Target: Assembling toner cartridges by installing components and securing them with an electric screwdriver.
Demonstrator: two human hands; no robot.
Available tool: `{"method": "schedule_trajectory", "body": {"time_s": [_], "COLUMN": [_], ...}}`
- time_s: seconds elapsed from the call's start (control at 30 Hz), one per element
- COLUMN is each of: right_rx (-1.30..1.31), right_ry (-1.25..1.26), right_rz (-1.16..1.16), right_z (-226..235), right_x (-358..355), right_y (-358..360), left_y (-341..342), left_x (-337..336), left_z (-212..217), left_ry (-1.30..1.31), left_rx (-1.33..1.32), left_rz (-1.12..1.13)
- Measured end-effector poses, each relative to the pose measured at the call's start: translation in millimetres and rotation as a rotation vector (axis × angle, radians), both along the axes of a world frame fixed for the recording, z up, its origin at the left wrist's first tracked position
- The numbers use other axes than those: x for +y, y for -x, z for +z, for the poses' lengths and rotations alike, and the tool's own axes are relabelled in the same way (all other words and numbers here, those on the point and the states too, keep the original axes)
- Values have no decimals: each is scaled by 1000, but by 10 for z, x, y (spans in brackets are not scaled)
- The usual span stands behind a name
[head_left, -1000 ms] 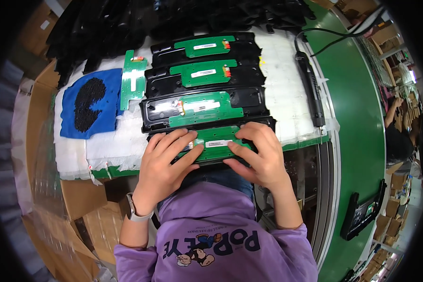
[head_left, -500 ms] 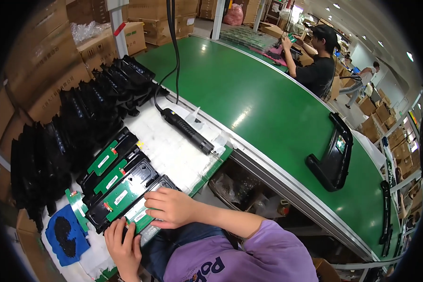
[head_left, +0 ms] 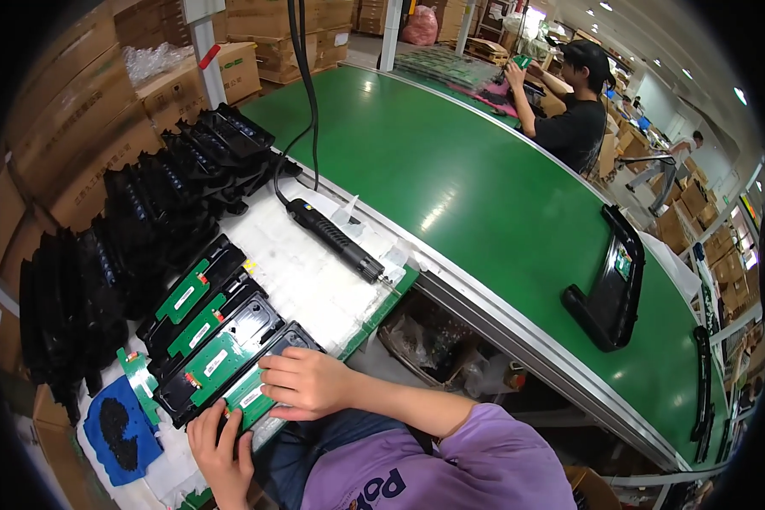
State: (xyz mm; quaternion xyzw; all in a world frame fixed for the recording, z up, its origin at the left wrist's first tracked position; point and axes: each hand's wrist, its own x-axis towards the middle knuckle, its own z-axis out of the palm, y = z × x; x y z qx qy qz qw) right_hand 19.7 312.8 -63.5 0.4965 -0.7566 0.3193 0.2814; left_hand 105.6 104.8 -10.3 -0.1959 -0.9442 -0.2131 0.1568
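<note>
A green circuit board [head_left: 248,396] with a white label lies at the near black plastic housing [head_left: 292,338], the last of a short row. My left hand [head_left: 219,450] grips the board's left end, thumb and fingers bent around the edge. With curled fingers, my right hand [head_left: 308,382] holds the board's right part and covers some of it. Beside it, farther off, several black housings carry green boards, such as this fitted board [head_left: 216,360]. Left of the row rests a loose green board [head_left: 136,374]. Small black screws [head_left: 117,432] are heaped on a blue cloth [head_left: 149,444].
A black electric screwdriver [head_left: 336,240] on a cable lies on the white worktop [head_left: 302,280]. Stacked black housings [head_left: 157,195] line the left. Beyond runs a green conveyor belt [head_left: 450,161] carrying a black housing [head_left: 605,289]. A co-worker [head_left: 574,110] holds a board across it.
My hands stay on the same board, with only a slight shift of the fingers. The whole view has turned a little. Far back, a walking person has moved right.
</note>
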Motion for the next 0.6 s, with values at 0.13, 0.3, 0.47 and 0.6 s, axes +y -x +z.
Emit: {"method": "schedule_trajectory", "body": {"time_s": [0.13,0.3,0.47,0.6], "right_rx": [-2,15,18,36], "right_ry": [0,23,18,13], "right_rz": [5,-19,-31,-38], "right_z": [-3,15,40,61], "right_x": [-5,-14,-7,-28], "right_y": [-16,-19,-34,-37], "left_y": [-13,-4,34,76], "left_x": [-1,15,-57,-73], "left_z": [-15,14,-21,-89], "left_ry": [22,40,6,-52], "left_rx": [25,32,18,63], "left_rz": [-1,-7,-24,-30]}}
